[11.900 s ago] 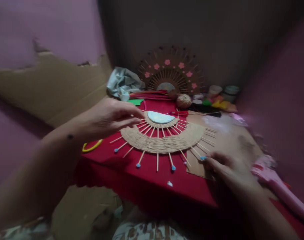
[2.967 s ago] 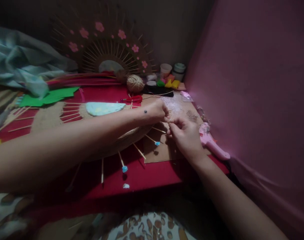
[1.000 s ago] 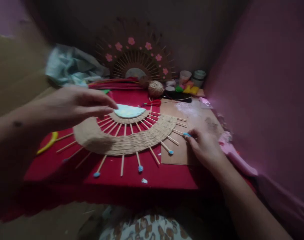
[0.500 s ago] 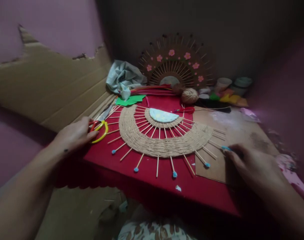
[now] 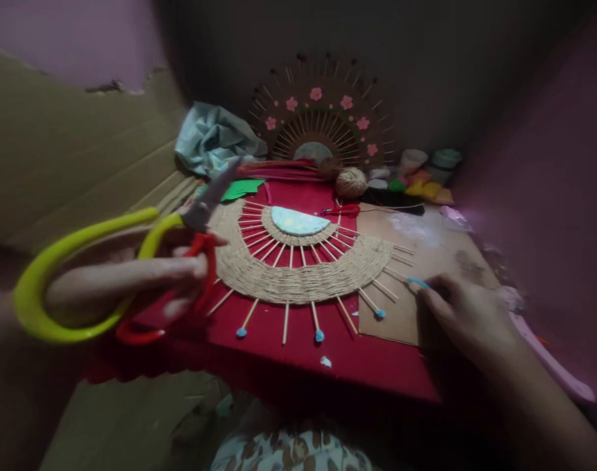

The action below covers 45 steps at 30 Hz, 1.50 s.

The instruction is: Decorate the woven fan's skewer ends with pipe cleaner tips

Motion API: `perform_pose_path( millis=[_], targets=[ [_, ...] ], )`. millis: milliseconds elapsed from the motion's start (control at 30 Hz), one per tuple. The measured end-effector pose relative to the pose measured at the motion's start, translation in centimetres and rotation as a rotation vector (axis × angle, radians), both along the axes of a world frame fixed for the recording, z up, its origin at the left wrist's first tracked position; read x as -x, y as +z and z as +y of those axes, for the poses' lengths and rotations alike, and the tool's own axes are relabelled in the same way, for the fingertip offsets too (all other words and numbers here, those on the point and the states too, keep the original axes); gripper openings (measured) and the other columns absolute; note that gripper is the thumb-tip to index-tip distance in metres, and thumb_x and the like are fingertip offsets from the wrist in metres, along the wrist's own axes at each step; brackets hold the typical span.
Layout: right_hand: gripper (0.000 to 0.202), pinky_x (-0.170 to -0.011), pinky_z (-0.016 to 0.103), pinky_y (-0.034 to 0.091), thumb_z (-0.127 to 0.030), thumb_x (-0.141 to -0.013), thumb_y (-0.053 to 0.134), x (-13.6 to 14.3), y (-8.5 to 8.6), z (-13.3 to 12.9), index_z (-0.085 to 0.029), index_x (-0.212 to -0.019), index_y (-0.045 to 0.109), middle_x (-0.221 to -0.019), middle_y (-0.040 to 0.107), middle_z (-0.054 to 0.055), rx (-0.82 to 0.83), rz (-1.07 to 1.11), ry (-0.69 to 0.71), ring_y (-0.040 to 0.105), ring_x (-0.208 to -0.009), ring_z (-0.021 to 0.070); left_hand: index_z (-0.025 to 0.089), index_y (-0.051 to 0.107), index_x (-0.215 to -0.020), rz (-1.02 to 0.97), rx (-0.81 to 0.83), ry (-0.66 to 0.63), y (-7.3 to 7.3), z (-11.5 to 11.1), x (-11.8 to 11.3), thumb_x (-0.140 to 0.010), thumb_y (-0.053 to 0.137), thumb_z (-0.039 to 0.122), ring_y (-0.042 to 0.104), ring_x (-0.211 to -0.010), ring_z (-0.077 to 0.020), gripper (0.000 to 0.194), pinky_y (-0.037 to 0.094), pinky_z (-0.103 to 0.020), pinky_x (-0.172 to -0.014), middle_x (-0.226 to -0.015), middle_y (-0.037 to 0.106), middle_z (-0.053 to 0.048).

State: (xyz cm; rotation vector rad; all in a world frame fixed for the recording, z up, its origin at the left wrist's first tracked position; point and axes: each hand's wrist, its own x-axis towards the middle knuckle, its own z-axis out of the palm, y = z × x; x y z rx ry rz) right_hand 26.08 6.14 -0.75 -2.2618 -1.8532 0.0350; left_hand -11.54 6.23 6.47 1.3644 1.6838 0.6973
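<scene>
Scissors [image 5: 195,216] have risen, loops [image 5: 26,301] rounded, blades [image 5: 220,186] seemingly metal.

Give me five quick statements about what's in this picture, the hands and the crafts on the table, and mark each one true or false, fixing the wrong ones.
1. The left hand holds scissors with yellow and red handles. True.
2. The right hand holds the ball of twine. False: it pinches a blue strip at the tip of a stick.
3. The half-round panel at the inner edge of the woven piece is pale blue. True.
4. The flowers on the fan-shaped piece at the back are yellow. False: they are pink.
5. In the picture, the green sheet lies left of the ball of twine. True.
</scene>
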Motion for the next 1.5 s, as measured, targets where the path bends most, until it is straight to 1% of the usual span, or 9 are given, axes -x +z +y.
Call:
perform_pose_path(
  millis=[100, 233, 300, 500, 767, 867, 1067, 1333, 1500],
  targets=[
    [0.024, -0.063, 0.030, 0.036, -0.029, -0.082, 0.048, 0.1, 0.4, -0.1, -0.018, -0.083, 0.070, -0.076, 0.069, 0.009, 0.006, 0.040, 0.017, 0.062, -0.073, 0.0226, 0.019, 0.058, -0.063, -0.402, 0.325, -0.351, -0.5, -0.9, -4.6, -0.070, 0.059, 0.042, 0.059, -0.056, -0.0183, 0.024, 0.046, -0.028, -0.056, -0.062, 0.062, -0.002],
    [0.024, -0.063, 0.030, 0.034, -0.027, -0.084, 0.046, 0.2, 0.6, 0.0, -0.017, -0.083, 0.067, -0.076, 0.068, 0.009, 0.015, 0.107, 0.020, 0.059, -0.071, 0.0205, 0.015, 0.065, -0.075, -0.547, 0.689, -0.783, -2.3, -0.5, -9.4, -0.071, 0.055, 0.039, 0.062, -0.070, -0.0184, 0.026, 0.048, -0.028, -0.068, -0.077, 0.071, -0.008],
    [0.023, -0.063, 0.030, 0.034, -0.027, -0.083, 0.047, 0.1, 0.5, 0.0, -0.017, -0.081, 0.067, -0.075, 0.068, 0.009, -0.014, 0.149, 0.023, 0.058, -0.071, 0.0201, 0.012, 0.066, -0.076, -0.589, 0.807, -0.873, -3.4, 0.2, -11.1, -0.070, 0.053, 0.037, 0.062, -0.064, -0.0159, 0.029, 0.047, -0.024, -0.063, -0.076, 0.072, -0.012],
    [0.021, -0.063, 0.030, 0.034, -0.022, -0.082, 0.047, 0.0, 0.5, 0.0, -0.016, -0.078, 0.067, -0.074, 0.068, 0.010, -0.046, 0.199, 0.062, 0.058, -0.070, 0.0194, 0.007, 0.066, -0.072, -0.680, 0.847, -0.851, -5.2, 1.5, -14.6, -0.066, 0.051, 0.027, 0.066, -0.062, -0.0194, 0.026, 0.048, -0.026, -0.059, -0.069, 0.069, -0.015],
    [0.019, -0.063, 0.027, 0.034, -0.020, -0.083, 0.048, -0.1, 0.8, 0.1, -0.017, -0.079, 0.066, -0.076, 0.068, 0.007, -0.011, 0.251, 0.056, 0.059, -0.071, 0.0179, 0.006, 0.061, -0.083, -0.773, 0.855, -0.713, -4.9, 2.7, -17.3, -0.060, 0.053, 0.019, 0.062, -0.052, -0.0201, 0.028, 0.046, -0.027, -0.049, -0.065, 0.064, -0.011],
    [0.018, -0.061, 0.027, 0.033, -0.021, -0.084, 0.048, -0.1, 0.7, 0.1, -0.017, -0.079, 0.065, -0.076, 0.068, 0.007, -0.010, 0.249, 0.064, 0.059, -0.070, 0.0176, 0.006, 0.060, -0.087, -0.800, 0.855, -0.699, -4.8, 3.1, -17.8, -0.059, 0.054, 0.017, 0.062, -0.051, -0.0216, 0.030, 0.046, -0.029, -0.047, -0.064, 0.061, -0.009],
    [0.019, -0.059, 0.027, 0.032, -0.022, -0.083, 0.048, -0.2, 0.7, 0.2, -0.018, -0.079, 0.065, -0.072, 0.067, 0.006, 0.008, 0.239, 0.067, 0.057, -0.067, 0.0169, 0.008, 0.055, -0.070, -0.842, 0.846, -0.695, -5.1, 3.5, -18.3, -0.060, 0.054, 0.015, 0.059, -0.048, -0.0165, 0.012, 0.044, -0.025, -0.045, -0.058, 0.054, -0.005],
    [0.018, -0.060, 0.027, 0.033, -0.021, -0.082, 0.048, -0.3, 0.6, 0.3, -0.019, -0.078, 0.065, -0.073, 0.067, 0.006, 0.008, 0.240, 0.078, 0.058, -0.069, 0.0174, 0.009, 0.057, -0.086, -0.829, 0.889, -0.656, -5.1, 3.6, -18.4, -0.070, 0.052, 0.016, 0.046, -0.038, -0.0089, 0.017, 0.037, -0.020, -0.039, -0.054, 0.049, 0.001],
    [0.017, -0.063, 0.027, 0.034, -0.021, -0.082, 0.047, -0.2, 0.7, 0.3, -0.019, -0.077, 0.063, -0.074, 0.067, 0.006, 0.027, 0.254, 0.072, 0.058, -0.071, 0.0171, 0.009, 0.057, -0.080, -0.846, 0.862, -0.679, -5.4, 3.2, -18.3, -0.080, 0.049, 0.020, 0.043, -0.031, -0.0061, 0.014, 0.033, -0.017, -0.033, -0.053, 0.047, 0.003]
  ],
)
